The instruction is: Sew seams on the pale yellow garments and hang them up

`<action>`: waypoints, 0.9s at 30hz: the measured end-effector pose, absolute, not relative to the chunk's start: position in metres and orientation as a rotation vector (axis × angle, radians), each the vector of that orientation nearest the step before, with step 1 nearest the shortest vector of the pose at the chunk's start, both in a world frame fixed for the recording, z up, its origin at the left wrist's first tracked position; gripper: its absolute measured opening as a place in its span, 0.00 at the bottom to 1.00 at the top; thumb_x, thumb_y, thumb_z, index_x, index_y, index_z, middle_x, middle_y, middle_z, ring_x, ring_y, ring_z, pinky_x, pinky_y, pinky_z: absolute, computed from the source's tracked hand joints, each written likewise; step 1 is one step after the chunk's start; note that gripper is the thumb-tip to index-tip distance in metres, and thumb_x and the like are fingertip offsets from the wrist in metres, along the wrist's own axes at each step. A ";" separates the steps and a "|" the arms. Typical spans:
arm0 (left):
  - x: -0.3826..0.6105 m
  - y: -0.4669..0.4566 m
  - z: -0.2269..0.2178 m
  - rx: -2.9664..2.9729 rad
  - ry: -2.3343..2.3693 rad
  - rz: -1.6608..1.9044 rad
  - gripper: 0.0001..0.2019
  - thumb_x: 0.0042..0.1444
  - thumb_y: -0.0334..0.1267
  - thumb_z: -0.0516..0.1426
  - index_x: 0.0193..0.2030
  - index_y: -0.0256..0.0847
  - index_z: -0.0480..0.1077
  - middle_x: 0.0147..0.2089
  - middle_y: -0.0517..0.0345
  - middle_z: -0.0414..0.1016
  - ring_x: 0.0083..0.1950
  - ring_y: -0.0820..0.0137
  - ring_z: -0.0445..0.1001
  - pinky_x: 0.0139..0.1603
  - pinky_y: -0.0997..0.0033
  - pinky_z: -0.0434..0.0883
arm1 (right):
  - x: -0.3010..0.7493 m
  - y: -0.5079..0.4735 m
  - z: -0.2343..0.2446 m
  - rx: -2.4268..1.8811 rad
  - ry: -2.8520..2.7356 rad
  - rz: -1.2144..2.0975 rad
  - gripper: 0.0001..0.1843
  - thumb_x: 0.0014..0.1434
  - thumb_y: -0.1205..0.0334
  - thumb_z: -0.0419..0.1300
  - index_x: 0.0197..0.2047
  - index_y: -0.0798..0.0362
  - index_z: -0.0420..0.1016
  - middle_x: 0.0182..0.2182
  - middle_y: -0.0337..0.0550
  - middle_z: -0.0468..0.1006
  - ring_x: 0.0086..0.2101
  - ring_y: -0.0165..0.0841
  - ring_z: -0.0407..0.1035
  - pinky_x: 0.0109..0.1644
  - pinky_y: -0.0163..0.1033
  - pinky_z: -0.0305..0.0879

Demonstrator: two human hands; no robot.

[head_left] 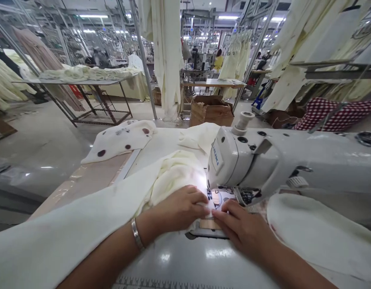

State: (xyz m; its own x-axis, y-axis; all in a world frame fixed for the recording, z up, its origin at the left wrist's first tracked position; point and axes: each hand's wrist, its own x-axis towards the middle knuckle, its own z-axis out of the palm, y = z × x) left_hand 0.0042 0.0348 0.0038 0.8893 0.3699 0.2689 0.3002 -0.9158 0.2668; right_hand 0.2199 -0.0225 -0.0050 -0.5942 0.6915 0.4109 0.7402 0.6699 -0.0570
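Here, cream cloth lies close under both hands at the sewing machine

Clock directions are read from the machine's foot (209, 194), with twelve at the top of the view. The cream cloth (92, 208) lies on the table (179, 257), its worked corner beside the foot, toward six. The left hand (185, 204), at half past eight, rests on the cloth with its fingers drawn together; whether they pinch or only press cannot be told. The right hand (239, 220), at four, has its thumb and forefinger close together at the cloth's edge; a grip there cannot be confirmed. The sewing machine (287, 160) extends toward three.

Hazards (judged): both sets of fingertips lie very near the foot, so a slip or a sudden feed could carry one beneath it. The loose folds bunched at ten could be drawn in and caught if the left hand failed to hold them back. The long trailing part, passing beneath the left forearm, could drag and skew the edge if its weight pulled.

Orientation: the cloth's long axis runs from between eight and nine, at the left margin, up toward the foot; its narrow, worked end points to about three, its broad end away.
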 end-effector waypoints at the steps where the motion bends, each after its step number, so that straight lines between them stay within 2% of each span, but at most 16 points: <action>1: 0.004 0.037 0.003 2.843 0.512 0.468 0.10 0.62 0.31 0.50 0.45 0.41 0.71 0.46 0.54 0.71 0.44 0.69 0.66 0.50 0.66 0.64 | 0.221 -0.022 -0.006 -1.131 -2.482 -0.174 0.14 0.64 0.66 0.47 0.46 0.52 0.72 0.31 0.44 0.75 0.26 0.29 0.67 0.26 0.34 0.53; 4: 0.004 0.043 0.001 2.859 0.522 0.492 0.11 0.63 0.32 0.49 0.45 0.41 0.71 0.47 0.54 0.71 0.45 0.68 0.66 0.51 0.65 0.63 | 0.223 -0.021 -0.009 -1.165 -2.464 -0.162 0.14 0.64 0.64 0.48 0.48 0.51 0.71 0.33 0.44 0.76 0.26 0.29 0.68 0.27 0.35 0.54; 7: 0.005 0.049 0.003 2.834 0.555 0.536 0.10 0.64 0.34 0.49 0.44 0.41 0.71 0.46 0.54 0.71 0.46 0.68 0.66 0.52 0.67 0.62 | 0.223 -0.021 -0.010 -1.191 -2.447 -0.107 0.13 0.64 0.63 0.48 0.46 0.50 0.72 0.34 0.43 0.76 0.26 0.29 0.69 0.28 0.35 0.55; 12: 0.008 0.055 0.010 2.771 0.632 0.529 0.10 0.64 0.35 0.49 0.37 0.40 0.72 0.40 0.57 0.71 0.42 0.70 0.66 0.49 0.71 0.62 | 0.223 -0.023 -0.009 -1.190 -2.455 -0.099 0.13 0.63 0.63 0.49 0.45 0.51 0.73 0.35 0.44 0.76 0.24 0.28 0.67 0.28 0.35 0.57; 18: 0.009 0.064 0.010 2.755 0.679 0.601 0.10 0.63 0.35 0.51 0.38 0.40 0.73 0.36 0.58 0.70 0.40 0.71 0.67 0.48 0.72 0.63 | 0.223 -0.021 -0.009 -1.216 -2.441 -0.072 0.14 0.63 0.64 0.48 0.44 0.52 0.74 0.36 0.46 0.77 0.25 0.29 0.69 0.28 0.36 0.61; 23: 0.005 0.042 0.002 2.787 0.768 0.583 0.09 0.63 0.34 0.50 0.41 0.39 0.71 0.43 0.55 0.72 0.45 0.70 0.67 0.50 0.68 0.65 | 0.215 -0.030 0.008 -1.088 -2.457 -0.060 0.13 0.62 0.67 0.49 0.44 0.53 0.73 0.38 0.48 0.77 0.36 0.35 0.71 0.35 0.40 0.67; 27: 0.017 -0.040 -0.021 2.887 0.989 0.539 0.11 0.60 0.38 0.52 0.47 0.40 0.69 0.49 0.48 0.71 0.49 0.61 0.68 0.51 0.54 0.66 | 0.203 -0.056 0.022 -0.889 -2.394 -0.088 0.15 0.61 0.68 0.50 0.51 0.57 0.69 0.45 0.53 0.75 0.48 0.37 0.68 0.48 0.43 0.68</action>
